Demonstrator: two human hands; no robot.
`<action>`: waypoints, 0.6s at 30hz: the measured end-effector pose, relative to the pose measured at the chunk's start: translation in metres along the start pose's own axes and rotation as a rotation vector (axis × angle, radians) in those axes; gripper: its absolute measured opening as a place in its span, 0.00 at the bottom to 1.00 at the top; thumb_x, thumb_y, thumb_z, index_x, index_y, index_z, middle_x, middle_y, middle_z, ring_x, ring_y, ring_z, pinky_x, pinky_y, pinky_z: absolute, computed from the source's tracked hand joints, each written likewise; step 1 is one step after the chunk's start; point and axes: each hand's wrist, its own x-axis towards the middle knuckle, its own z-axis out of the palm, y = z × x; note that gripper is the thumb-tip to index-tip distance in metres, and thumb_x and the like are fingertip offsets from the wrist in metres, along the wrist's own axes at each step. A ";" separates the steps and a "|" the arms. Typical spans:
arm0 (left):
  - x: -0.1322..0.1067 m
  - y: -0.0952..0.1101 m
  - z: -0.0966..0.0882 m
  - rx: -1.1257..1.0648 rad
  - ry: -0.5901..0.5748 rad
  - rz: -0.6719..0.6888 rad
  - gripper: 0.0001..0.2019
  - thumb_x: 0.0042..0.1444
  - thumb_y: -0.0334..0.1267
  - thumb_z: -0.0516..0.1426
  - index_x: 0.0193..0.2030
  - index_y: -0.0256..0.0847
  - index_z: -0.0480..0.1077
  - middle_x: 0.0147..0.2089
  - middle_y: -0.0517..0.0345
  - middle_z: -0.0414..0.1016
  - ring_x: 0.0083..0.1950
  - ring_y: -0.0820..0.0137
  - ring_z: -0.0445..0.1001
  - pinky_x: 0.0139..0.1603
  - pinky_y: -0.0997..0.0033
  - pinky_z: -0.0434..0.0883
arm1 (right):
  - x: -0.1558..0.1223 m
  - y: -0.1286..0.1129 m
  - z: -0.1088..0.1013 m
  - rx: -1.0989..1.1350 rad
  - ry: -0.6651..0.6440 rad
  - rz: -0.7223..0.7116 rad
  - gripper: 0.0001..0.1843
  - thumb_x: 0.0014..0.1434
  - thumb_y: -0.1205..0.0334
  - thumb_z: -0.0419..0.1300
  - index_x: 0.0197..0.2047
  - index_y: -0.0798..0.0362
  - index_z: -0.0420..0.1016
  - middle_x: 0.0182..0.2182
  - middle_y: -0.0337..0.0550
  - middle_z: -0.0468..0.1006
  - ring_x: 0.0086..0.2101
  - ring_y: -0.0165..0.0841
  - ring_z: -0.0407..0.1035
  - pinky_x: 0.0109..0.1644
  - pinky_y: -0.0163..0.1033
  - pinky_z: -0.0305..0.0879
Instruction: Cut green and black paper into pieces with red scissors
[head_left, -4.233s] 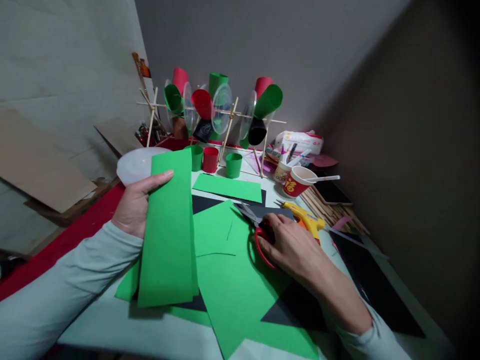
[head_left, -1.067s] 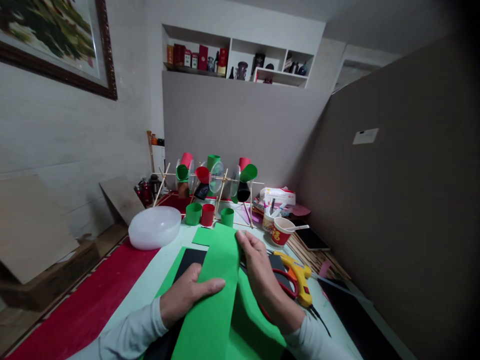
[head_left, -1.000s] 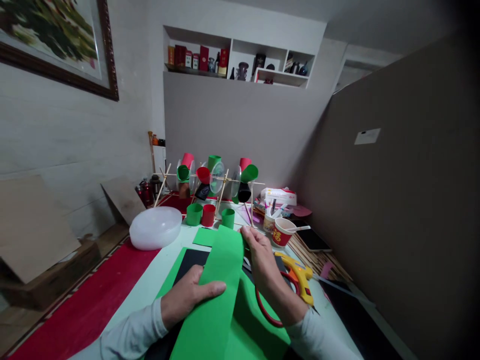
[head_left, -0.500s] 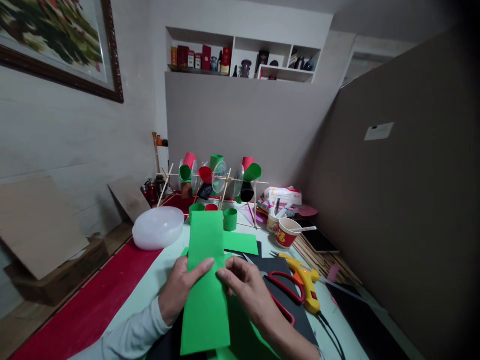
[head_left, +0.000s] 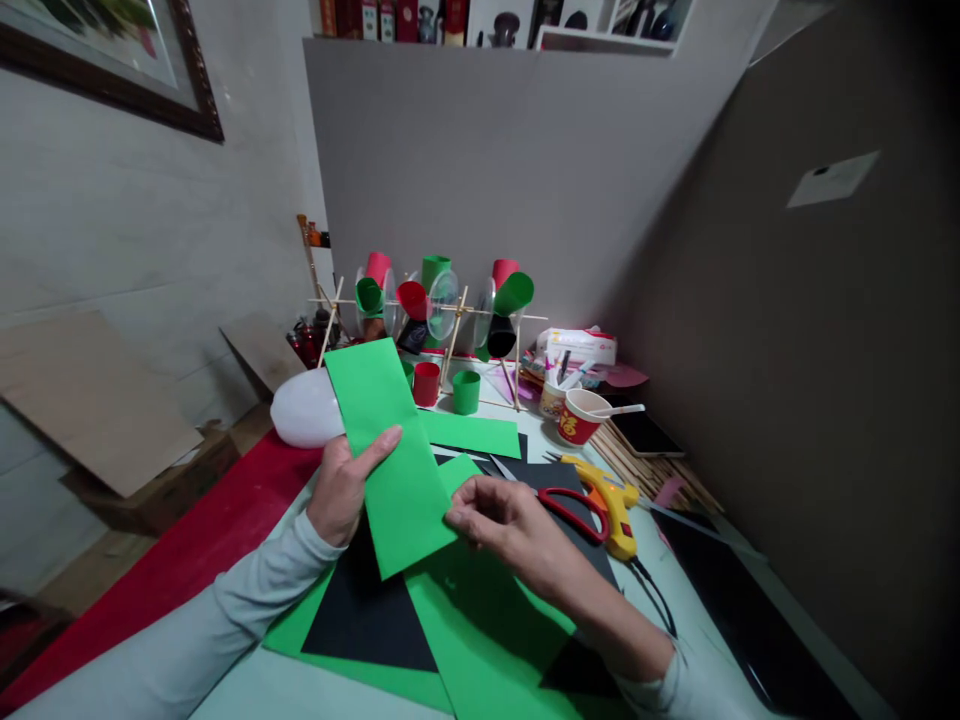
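Note:
A folded-looking strip of green paper [head_left: 394, 455] is held up, tilted, above the table. My left hand [head_left: 346, 485] grips its left edge, thumb lying on the front. At the lower right corner my right hand [head_left: 499, 520] pinches the same strip between thumb and fingers. Beneath lie larger green sheets [head_left: 487, 630] and black paper [head_left: 367, 610]. Red-handled scissors [head_left: 574, 512] rest on black paper to the right of my right hand, their blades partly covered. Another green strip [head_left: 472, 434] lies flat behind.
A yellow glue gun [head_left: 619, 505] with a cable lies right of the scissors. Behind stand paper cups [head_left: 581, 415], green and red paper rings [head_left: 466, 392], and a stick frame carrying coloured paper tubes [head_left: 514, 293]. A white plastic bowl-like thing [head_left: 304, 408] sits at left, bamboo sticks [head_left: 660, 465] at right.
The green strip has tilted, its top swinging left and its bottom rising. My right hand has moved to its lower right corner. The camera view has dipped toward the table.

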 end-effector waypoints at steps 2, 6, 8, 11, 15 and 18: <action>0.006 0.002 -0.001 -0.048 0.059 0.005 0.19 0.40 0.38 0.74 0.40 0.36 0.81 0.37 0.56 0.85 0.34 0.66 0.81 0.36 0.71 0.79 | -0.003 0.001 -0.014 -0.158 0.023 0.001 0.12 0.63 0.53 0.54 0.33 0.52 0.69 0.26 0.39 0.72 0.27 0.31 0.65 0.31 0.35 0.60; 0.021 0.007 -0.008 -0.115 0.145 -0.056 0.21 0.41 0.33 0.72 0.44 0.34 0.80 0.36 0.54 0.85 0.32 0.66 0.81 0.36 0.70 0.80 | -0.015 0.016 -0.050 -0.596 0.164 0.016 0.05 0.61 0.63 0.55 0.36 0.53 0.70 0.31 0.45 0.74 0.31 0.37 0.65 0.36 0.41 0.57; 0.027 0.008 -0.011 -0.133 0.154 -0.088 0.20 0.42 0.32 0.71 0.45 0.33 0.80 0.36 0.53 0.85 0.31 0.66 0.82 0.37 0.68 0.81 | -0.022 0.028 -0.064 -0.789 0.187 0.037 0.03 0.58 0.65 0.57 0.36 0.54 0.71 0.35 0.52 0.74 0.35 0.43 0.66 0.38 0.44 0.56; 0.030 0.008 -0.013 -0.165 0.153 -0.108 0.18 0.45 0.32 0.70 0.45 0.33 0.80 0.38 0.51 0.86 0.32 0.64 0.83 0.37 0.66 0.82 | -0.034 0.042 -0.073 -0.985 0.161 0.065 0.06 0.56 0.67 0.59 0.39 0.55 0.73 0.37 0.56 0.76 0.36 0.47 0.68 0.39 0.46 0.57; 0.032 0.010 -0.014 -0.194 0.164 -0.099 0.17 0.46 0.33 0.70 0.45 0.36 0.80 0.39 0.52 0.86 0.34 0.63 0.83 0.39 0.67 0.82 | -0.042 0.044 -0.066 -1.134 0.137 0.056 0.08 0.58 0.66 0.58 0.42 0.54 0.74 0.38 0.56 0.77 0.37 0.49 0.70 0.39 0.47 0.59; 0.033 0.013 -0.013 -0.203 0.173 -0.085 0.17 0.46 0.32 0.71 0.44 0.36 0.79 0.38 0.53 0.86 0.36 0.64 0.84 0.42 0.69 0.82 | -0.041 0.042 -0.057 -1.189 0.131 0.038 0.11 0.56 0.67 0.60 0.43 0.54 0.74 0.37 0.56 0.78 0.36 0.48 0.71 0.39 0.47 0.61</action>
